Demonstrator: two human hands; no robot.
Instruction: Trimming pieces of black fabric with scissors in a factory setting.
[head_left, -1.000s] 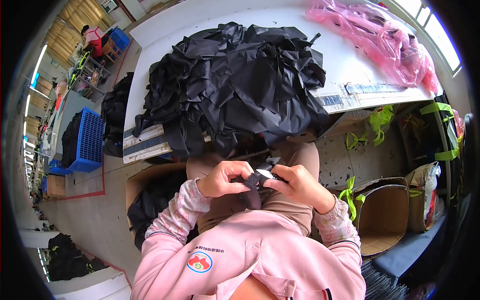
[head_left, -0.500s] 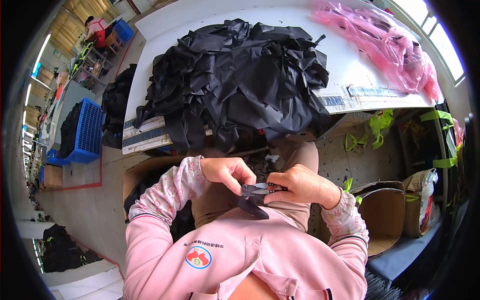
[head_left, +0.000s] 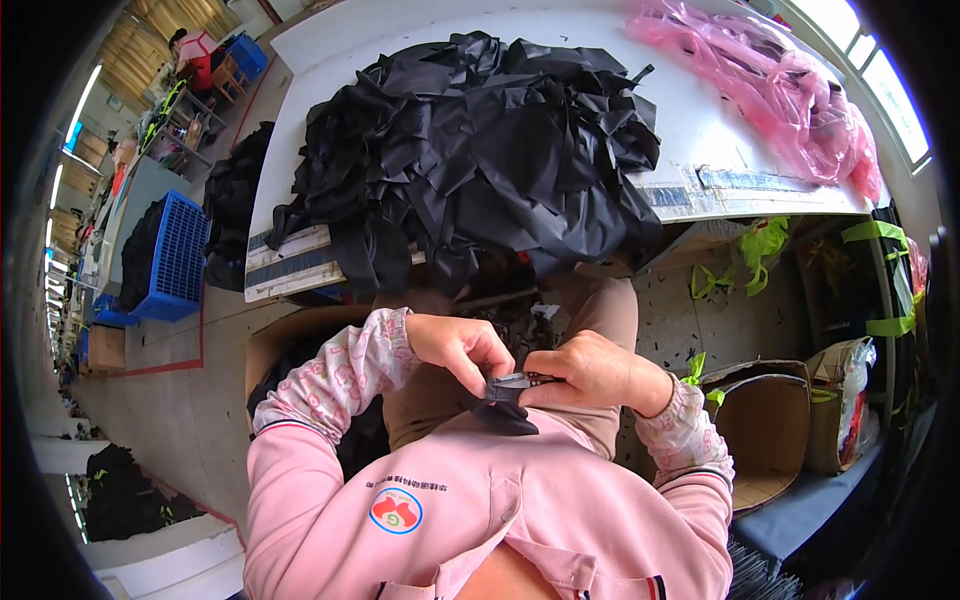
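Observation:
Over my lap, my left hand pinches the upper edge of a small black fabric piece between thumb and fingers. Its lower part hangs against my pink top. My right hand is closed round a pair of thread snips, whose metal blades point left at the edge of the piece, near my left fingertips. Whether the blades are touching the fabric or just above it, I cannot tell. A large heap of black fabric pieces lies on the white table ahead, some drooping over its near edge.
Pink plastic sheeting lies at the table's far right. A cardboard box stands low on the right, and another box's flap shows at left. Further left are a blue crate and, far off, another person.
The snips' blades have drawn closer to my left fingertips, and the right hand has shifted slightly left. The black piece is tilted a little differently.

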